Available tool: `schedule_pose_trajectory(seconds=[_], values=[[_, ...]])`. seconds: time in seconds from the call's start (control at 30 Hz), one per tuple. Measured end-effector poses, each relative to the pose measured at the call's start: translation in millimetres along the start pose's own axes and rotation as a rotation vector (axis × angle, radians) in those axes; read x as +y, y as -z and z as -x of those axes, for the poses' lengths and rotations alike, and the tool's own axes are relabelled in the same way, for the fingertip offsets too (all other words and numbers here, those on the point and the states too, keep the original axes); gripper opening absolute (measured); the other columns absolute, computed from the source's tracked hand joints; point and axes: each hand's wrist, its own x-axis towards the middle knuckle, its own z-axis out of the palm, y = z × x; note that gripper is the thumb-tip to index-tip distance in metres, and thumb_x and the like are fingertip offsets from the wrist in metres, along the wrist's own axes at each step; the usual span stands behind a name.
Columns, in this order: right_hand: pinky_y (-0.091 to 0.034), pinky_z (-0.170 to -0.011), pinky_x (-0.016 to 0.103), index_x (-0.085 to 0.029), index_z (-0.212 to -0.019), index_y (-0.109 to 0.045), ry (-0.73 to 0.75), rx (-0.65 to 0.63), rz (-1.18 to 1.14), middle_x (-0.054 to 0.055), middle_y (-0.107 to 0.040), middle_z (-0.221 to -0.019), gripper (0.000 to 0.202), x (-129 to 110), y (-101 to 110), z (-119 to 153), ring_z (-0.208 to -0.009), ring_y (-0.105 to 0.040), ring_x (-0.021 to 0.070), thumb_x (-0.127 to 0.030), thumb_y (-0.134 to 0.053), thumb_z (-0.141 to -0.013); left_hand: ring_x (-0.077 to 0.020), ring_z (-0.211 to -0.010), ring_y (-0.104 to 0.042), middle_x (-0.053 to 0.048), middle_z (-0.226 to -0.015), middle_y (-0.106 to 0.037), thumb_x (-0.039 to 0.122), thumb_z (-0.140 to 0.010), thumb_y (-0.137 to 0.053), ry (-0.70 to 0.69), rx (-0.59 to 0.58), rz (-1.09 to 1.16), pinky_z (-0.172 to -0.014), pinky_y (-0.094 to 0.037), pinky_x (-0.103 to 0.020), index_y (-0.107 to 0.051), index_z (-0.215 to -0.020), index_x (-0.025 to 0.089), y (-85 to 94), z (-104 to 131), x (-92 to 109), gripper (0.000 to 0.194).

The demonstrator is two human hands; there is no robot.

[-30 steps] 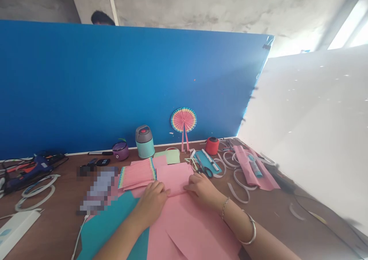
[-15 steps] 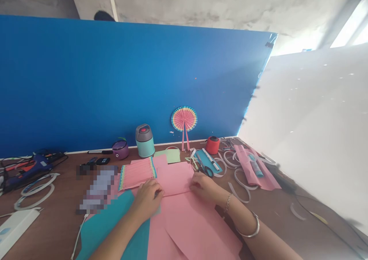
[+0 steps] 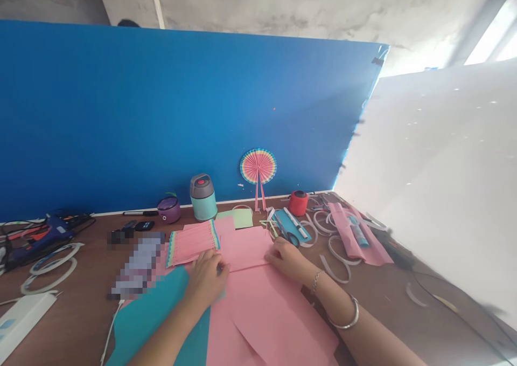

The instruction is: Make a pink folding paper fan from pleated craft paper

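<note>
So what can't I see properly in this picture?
Head view:
Left hand: its back hides the palm.
Front pink paper: cut off by the bottom edge.
Flat thing beside teal paper: blurred by pixel blocks.
White box: cut off by the left edge.
Person: mostly hidden by the blue board.

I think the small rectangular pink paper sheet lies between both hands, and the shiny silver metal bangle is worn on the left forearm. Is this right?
Not quite: the shiny silver metal bangle is on the right forearm, as the head view shows. The small rectangular pink paper sheet does lie between both hands.
</note>
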Motion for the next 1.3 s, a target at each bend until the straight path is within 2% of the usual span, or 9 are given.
schedule_pose_trajectory(seconds=[0.33, 0.57, 0.63, 0.7, 0.77, 0.83, 0.93, 1.17, 1.3], values=[[-0.037, -0.061, 0.025, -0.017, -0.056, -0.045, -0.034, 0.013, -0.009, 0.002, -0.049, -0.075, 0.023, -4.5, -0.6, -0.4, -0.068, -0.05, 0.0137, -0.025, -0.054, -0.076, -0.0225, -0.1, -0.052, -0.003, -0.087, -0.06, 0.025, -0.079, -0.049, 0.04, -0.027, -0.042, -0.081, -0.034, -0.033, -0.054, -0.065, 0.021, -1.6, -1.7, 1.3, 0.015], [-0.037, -0.061, 0.025, -0.016, -0.057, -0.048, -0.009, 0.006, 0.097, 0.003, -0.051, -0.075, 0.022, -3.9, -0.8, -1.4, -0.068, -0.05, 0.0141, -0.022, -0.054, -0.077, -0.0214, -0.094, -0.052, -0.003, -0.085, -0.058, 0.022, -0.079, -0.049, 0.013, -0.019, -0.108, -0.078, -0.034, -0.033, -0.055, -0.068, 0.02, 1.3, -1.4, 4.4, 0.013], [-0.037, -0.065, 0.026, -0.016, -0.067, -0.054, 0.02, 0.02, 0.197, 0.005, -0.054, -0.08, 0.014, -7.0, -0.2, 0.1, -0.075, -0.052, 0.0166, -0.022, -0.055, -0.079, -0.0217, -0.094, -0.051, -0.003, -0.088, -0.058, 0.019, -0.079, -0.049, -0.035, 0.003, -0.13, -0.077, -0.033, -0.034, -0.059, -0.079, 0.021, 5.1, 0.2, 7.4, 0.01], [-0.036, -0.07, 0.028, -0.016, -0.086, -0.059, 0.08, 0.054, 0.316, 0.007, -0.056, -0.089, 0.008, -12.2, -0.4, 3.0, -0.085, -0.051, 0.0194, -0.019, -0.055, -0.08, -0.0215, -0.096, -0.049, -0.004, -0.096, -0.057, 0.012, -0.079, -0.047, -0.142, 0.027, -0.15, -0.078, -0.034, -0.034, -0.06, -0.099, 0.024, 8.0, 2.2, 10.9, 0.026], [-0.034, -0.073, 0.029, -0.019, -0.103, -0.059, 0.195, 0.041, 0.424, 0.007, -0.056, -0.096, 0.025, -18.6, -1.9, 6.4, -0.089, -0.049, 0.02, -0.011, -0.05, -0.081, -0.0209, -0.1, -0.047, -0.004, -0.104, -0.054, 0.002, -0.078, -0.043, -0.288, 0.017, -0.165, -0.079, -0.034, -0.034, -0.057, -0.114, 0.029, 8.7, 4.1, 14.3, 0.047], [-0.032, -0.073, 0.03, -0.023, -0.108, -0.059, 0.34, -0.035, 0.501, 0.007, -0.056, -0.095, 0.033, -24.5, -4.3, 9.4, -0.086, -0.047, 0.0191, -0.007, -0.044, -0.084, -0.0207, -0.103, -0.045, -0.004, -0.108, -0.052, -0.004, -0.078, -0.039, -0.411, -0.019, -0.176, -0.081, -0.034, -0.033, -0.057, -0.117, 0.035, 7.7, 5.4, 16.9, 0.058], [-0.03, -0.07, 0.031, -0.023, -0.106, -0.062, 0.471, -0.138, 0.551, 0.007, -0.057, -0.093, 0.031, -29.8, -6.8, 11.6, -0.081, -0.045, 0.0185, -0.01, -0.042, -0.087, -0.0215, -0.104, -0.044, -0.004, -0.108, -0.053, -0.001, -0.082, -0.041, -0.486, -0.061, -0.187, -0.081, -0.035, -0.034, -0.06, -0.113, 0.038, 6.6, 5.8, 17.7, 0.054], [-0.028, -0.069, 0.032, -0.018, -0.074, -0.067, 0.319, -0.112, 0.561, 0.007, -0.06, -0.083, 0.02, -27.2, 3.6, 13.7, -0.081, -0.047, 0.0183, -0.007, -0.049, -0.072, -0.0208, -0.092, -0.048, -0.005, -0.093, -0.059, -0.002, -0.076, -0.045, -0.408, -0.088, -0.214, -0.073, -0.035, -0.035, -0.073, -0.084, 0.028, 22.4, 3.0, 9.7, 0.043], [-0.028, -0.067, 0.032, -0.016, -0.065, -0.063, 0.31, -0.074, 0.562, 0.008, -0.06, -0.077, 0.019, -23.8, 6.1, 13.4, -0.076, -0.048, 0.0183, -0.009, -0.048, -0.074, -0.0209, -0.085, -0.05, -0.004, -0.081, -0.06, -0.004, -0.071, -0.041, -0.343, -0.077, -0.162, -0.071, -0.036, -0.036, -0.072, -0.07, 0.027, 25.3, 1.6, 8.0, 0.044]])
